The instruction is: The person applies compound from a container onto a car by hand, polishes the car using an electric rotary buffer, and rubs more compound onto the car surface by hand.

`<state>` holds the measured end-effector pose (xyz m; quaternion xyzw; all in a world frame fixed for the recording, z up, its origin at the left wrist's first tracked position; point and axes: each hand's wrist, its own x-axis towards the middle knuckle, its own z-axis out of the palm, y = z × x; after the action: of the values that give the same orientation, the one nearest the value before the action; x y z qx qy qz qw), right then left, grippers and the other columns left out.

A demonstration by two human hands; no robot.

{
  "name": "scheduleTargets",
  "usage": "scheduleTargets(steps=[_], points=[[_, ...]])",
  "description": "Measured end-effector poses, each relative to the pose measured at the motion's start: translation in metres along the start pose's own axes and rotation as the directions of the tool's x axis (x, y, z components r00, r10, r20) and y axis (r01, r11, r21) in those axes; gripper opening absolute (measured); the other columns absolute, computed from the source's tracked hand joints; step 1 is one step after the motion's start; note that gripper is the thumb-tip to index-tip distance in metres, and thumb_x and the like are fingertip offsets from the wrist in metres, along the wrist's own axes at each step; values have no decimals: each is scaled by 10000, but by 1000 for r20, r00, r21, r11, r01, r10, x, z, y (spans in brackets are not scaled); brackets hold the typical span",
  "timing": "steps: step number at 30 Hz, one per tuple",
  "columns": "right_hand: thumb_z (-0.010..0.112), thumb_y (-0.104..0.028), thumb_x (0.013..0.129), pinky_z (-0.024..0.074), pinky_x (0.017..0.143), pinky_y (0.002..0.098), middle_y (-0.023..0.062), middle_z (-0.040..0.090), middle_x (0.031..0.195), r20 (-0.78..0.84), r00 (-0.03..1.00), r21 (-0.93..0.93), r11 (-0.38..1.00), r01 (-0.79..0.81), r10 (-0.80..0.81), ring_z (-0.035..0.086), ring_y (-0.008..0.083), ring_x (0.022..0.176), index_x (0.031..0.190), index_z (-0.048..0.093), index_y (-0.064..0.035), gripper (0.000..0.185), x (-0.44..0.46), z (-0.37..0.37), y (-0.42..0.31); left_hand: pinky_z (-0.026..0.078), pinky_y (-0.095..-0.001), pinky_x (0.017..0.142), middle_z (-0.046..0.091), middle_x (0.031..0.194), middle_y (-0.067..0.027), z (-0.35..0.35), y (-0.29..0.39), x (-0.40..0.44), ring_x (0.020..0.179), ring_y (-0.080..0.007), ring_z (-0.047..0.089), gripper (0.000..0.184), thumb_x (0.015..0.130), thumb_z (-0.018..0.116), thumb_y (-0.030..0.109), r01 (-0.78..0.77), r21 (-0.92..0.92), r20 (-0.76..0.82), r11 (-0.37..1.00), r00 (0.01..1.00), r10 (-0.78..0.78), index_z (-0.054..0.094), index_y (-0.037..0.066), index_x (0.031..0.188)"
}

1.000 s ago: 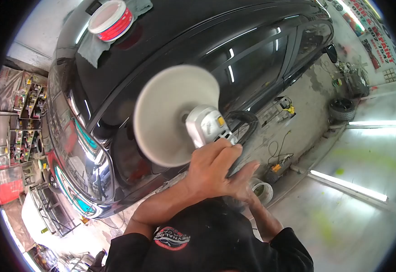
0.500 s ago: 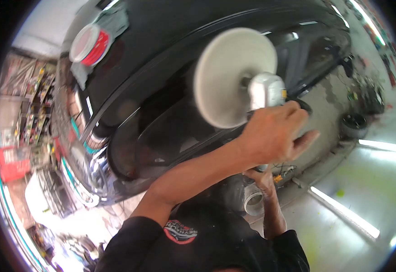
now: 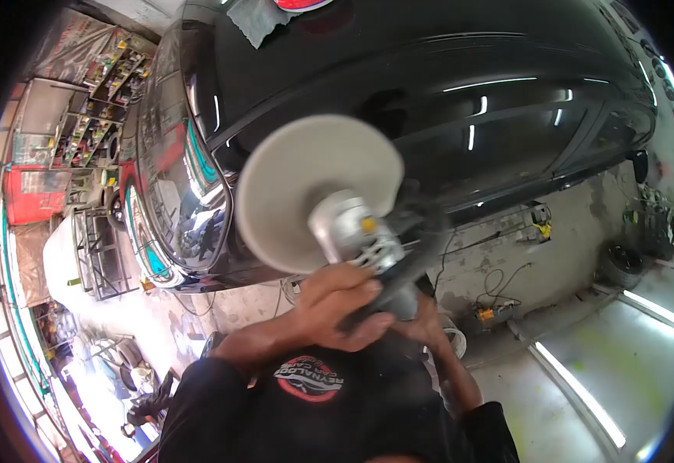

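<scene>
A polisher with a grey-and-silver head and a broad off-white buffing pad is held in front of my chest. My left hand is closed around its dark handle, just behind the head. Lower and farther right, my right hand grips the rear of the body, its fingers partly hidden. Behind the pad stands a glossy black car. The pad covers part of its front side; I cannot tell whether it touches the paint. The polisher is blurred by motion.
A red-and-white tub and a grey cloth rest on the car. A cord and a yellow-and-black tool lie on the floor at right, near a tyre. Crowded shelves stand at left.
The polisher has come down and left in the view, closer to my chest, with both hands on it. The view has shifted, so the tub is now at the top edge.
</scene>
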<state>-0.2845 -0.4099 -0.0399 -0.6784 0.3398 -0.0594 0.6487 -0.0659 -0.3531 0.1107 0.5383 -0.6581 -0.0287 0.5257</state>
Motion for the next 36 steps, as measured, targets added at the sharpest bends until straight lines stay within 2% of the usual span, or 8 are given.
scheduleTargets(steps=[3,10,13,16,19,23,30,36], points=[[870,-238,696,551,902,422,209,728,1098,61,998,-108,994,-21,28,718,338,1045,1242,622,-17,640,9,29,-16,587,-367,662,686,993,-238,-52,14,-33,780,-309,709,392,774,833,143,96,155,26,983,995,-101,631,-45,1052],[874,-245,700,542,927,416,216,730,1091,63,995,-140,988,-71,80,716,339,1063,1278,605,10,686,5,33,-35,584,-345,684,699,941,-239,-65,12,-28,781,-289,717,359,805,805,162,67,166,-41,984,997,-61,612,-28,1040],[877,-235,703,533,937,399,198,728,1109,-43,999,-44,999,-32,30,711,298,1070,1289,600,21,697,-8,9,-36,579,-320,693,708,935,-212,-34,14,9,771,-274,718,337,772,825,142,45,97,-41,994,998,-41,652,-25,1009],[853,-296,712,520,963,419,243,706,1133,-132,984,-19,992,-124,121,683,375,1102,1280,599,10,693,-20,-38,-52,568,-303,666,708,904,-173,14,10,58,716,-243,703,311,715,854,108,24,13,-55,1000,998,-23,701,-26,951],[854,-258,716,539,898,381,168,738,1053,-221,972,111,992,-61,84,715,277,992,1248,625,5,637,-25,-88,-34,541,-320,676,698,882,-200,75,11,111,739,-274,691,227,781,762,64,-15,-117,-7,993,1000,15,668,-46,956],[842,-198,716,534,768,331,66,728,929,-241,953,290,951,-109,183,668,156,835,1160,667,-5,515,-31,-172,-40,505,-335,604,644,772,-167,169,11,182,657,-271,647,205,772,786,32,-24,-198,58,980,998,37,661,-36,919],[776,-133,725,468,603,300,29,651,786,-486,842,388,921,-33,235,599,131,673,963,663,-12,291,-21,-277,-17,511,-399,607,657,772,-157,311,4,284,655,-321,651,254,822,787,218,-30,-295,62,955,997,50,638,13,833],[732,-100,733,455,592,300,34,635,755,-530,802,441,897,-19,277,592,145,657,932,658,-37,221,-11,-292,-33,535,-430,655,651,831,-147,318,-11,295,705,-351,657,292,803,788,255,-85,-364,48,927,993,109,628,21,874]])
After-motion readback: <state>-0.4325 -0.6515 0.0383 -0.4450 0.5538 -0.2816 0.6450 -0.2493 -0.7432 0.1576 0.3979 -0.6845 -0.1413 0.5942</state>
